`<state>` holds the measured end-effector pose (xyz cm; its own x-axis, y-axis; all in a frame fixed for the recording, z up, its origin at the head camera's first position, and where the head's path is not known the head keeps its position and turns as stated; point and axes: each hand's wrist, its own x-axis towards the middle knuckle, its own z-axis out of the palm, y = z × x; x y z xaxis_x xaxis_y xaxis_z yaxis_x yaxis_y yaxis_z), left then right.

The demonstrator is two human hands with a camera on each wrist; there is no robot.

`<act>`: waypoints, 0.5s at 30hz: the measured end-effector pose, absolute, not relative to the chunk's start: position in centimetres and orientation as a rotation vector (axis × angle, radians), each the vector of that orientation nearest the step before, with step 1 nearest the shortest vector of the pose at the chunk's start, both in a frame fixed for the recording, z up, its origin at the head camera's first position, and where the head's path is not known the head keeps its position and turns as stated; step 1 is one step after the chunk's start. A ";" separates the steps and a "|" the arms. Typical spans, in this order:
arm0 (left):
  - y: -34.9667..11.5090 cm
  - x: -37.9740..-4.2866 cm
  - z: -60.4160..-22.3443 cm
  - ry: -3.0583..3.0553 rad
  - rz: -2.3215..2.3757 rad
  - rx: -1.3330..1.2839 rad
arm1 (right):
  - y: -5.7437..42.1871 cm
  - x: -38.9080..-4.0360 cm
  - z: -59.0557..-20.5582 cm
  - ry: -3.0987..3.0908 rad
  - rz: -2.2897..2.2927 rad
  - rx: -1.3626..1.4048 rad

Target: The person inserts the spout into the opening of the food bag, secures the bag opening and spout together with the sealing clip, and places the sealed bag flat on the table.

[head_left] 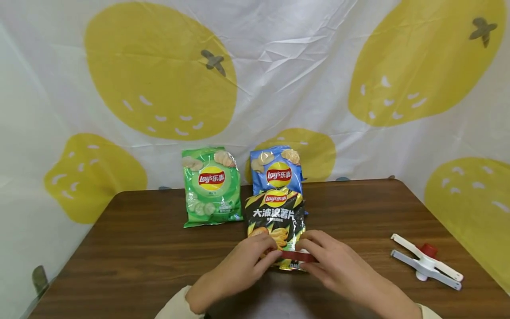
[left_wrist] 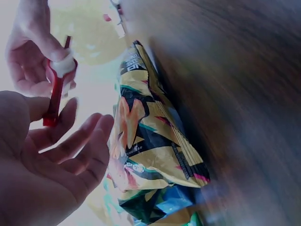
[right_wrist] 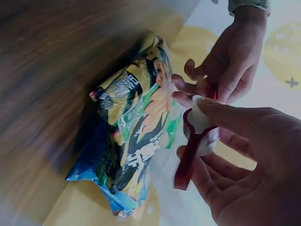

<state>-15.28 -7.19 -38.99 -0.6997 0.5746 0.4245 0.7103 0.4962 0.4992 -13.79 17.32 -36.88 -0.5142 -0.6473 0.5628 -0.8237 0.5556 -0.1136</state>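
A red bag clip with a round white cap is held level between both hands, above the lower end of a black and yellow chip bag. My left hand pinches one end of the clip with thumb and index finger; its other fingers are spread in the left wrist view. With thumb and fingers, my right hand grips the clip around the white cap. The chip bag lies printed side up, its top overlapping a blue chip bag behind it.
Left of the black bag, a green chip bag leans at the back of the dark wooden table. A white and grey bag clip with a red cap rests at the right. Behind everything hangs a white cloth with yellow fruit shapes.
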 end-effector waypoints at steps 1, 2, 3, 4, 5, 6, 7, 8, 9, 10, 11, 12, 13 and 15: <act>-7.2 -15.3 -39.0 -2.510 -1.032 -1.115 | 17.1 -13.8 -36.9 -2.342 0.498 1.166; -7.2 -15.4 -39.0 -2.482 -1.075 -1.124 | 17.0 -13.8 -36.9 -2.359 0.496 1.147; -7.2 -15.4 -39.0 -2.457 -1.118 -1.129 | 16.9 -13.9 -36.9 -2.381 0.503 1.129; -7.2 -15.4 -39.0 -2.435 -1.149 -1.129 | 16.8 -13.9 -36.9 -2.407 0.512 1.117; -7.2 -15.4 -39.0 -2.421 -1.169 -1.127 | 16.8 -13.9 -36.8 -2.433 0.522 1.107; -7.2 -15.4 -39.0 -2.414 -1.181 -1.122 | 16.8 -13.9 -36.8 -2.462 0.545 1.102; -7.2 -15.3 -39.0 -2.411 -1.183 -1.114 | 16.9 -13.8 -36.7 -2.488 0.581 1.101; -7.1 -15.3 -39.0 -2.412 -1.178 -1.105 | 17.0 -13.8 -36.7 -2.512 0.622 1.102; -7.1 -15.2 -39.0 -2.413 -1.167 -1.094 | 17.1 -13.8 -36.6 -2.538 0.665 1.102; -7.1 -15.1 -39.1 -2.413 -1.148 -1.085 | 17.1 -13.7 -36.5 -2.563 0.702 1.099; -7.0 -15.0 -39.2 -2.408 -1.130 -1.079 | 17.2 -13.7 -36.3 -2.583 0.736 1.095; -6.9 -15.0 -39.3 -2.400 -1.111 -1.074 | 17.3 -13.7 -36.2 -2.604 0.781 1.090; -6.8 -14.9 -39.4 -2.390 -1.090 -1.069 | 17.4 -13.8 -36.1 -2.628 0.817 1.081; -6.6 -14.9 -39.7 -2.369 -1.064 -1.063 | 17.5 -13.9 -36.0 -2.678 0.855 1.060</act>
<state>-14.86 -6.59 -39.72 -0.6654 0.4971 0.5569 0.7465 0.4416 0.4977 -13.87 17.51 -35.95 -0.7426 -0.5872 0.3220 -0.6651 0.5908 -0.4567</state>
